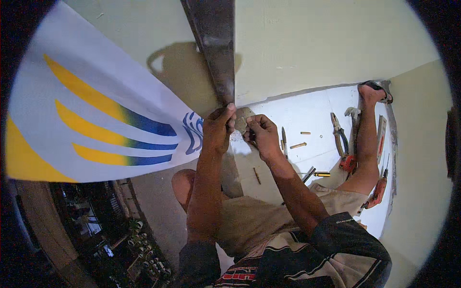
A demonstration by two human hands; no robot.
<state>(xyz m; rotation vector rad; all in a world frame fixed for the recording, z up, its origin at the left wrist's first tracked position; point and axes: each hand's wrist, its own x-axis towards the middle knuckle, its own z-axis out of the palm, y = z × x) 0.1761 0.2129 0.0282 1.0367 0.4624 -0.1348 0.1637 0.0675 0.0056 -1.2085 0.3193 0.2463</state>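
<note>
Left hand: At the centre of the frame, a worker's fingers curl, thumb raised, at the lower end of a dark post; whether they grip anything cannot be told.
Right hand: Just right of centre, thumb and forefinger draw together; anything between them is too small to make out.
Dark post: It runs from the top edge of the frame down to the left hand, beside a pale wall.
Banner: White cloth with yellow and blue stripes spreads across the left of the frame.
White floor: Pliers, a screwdriver and a brass-coloured pin lie right of centre.
Bent leg: At right, a red tape measure sits beside it; a sandal covers the foot, upper right.
</note>
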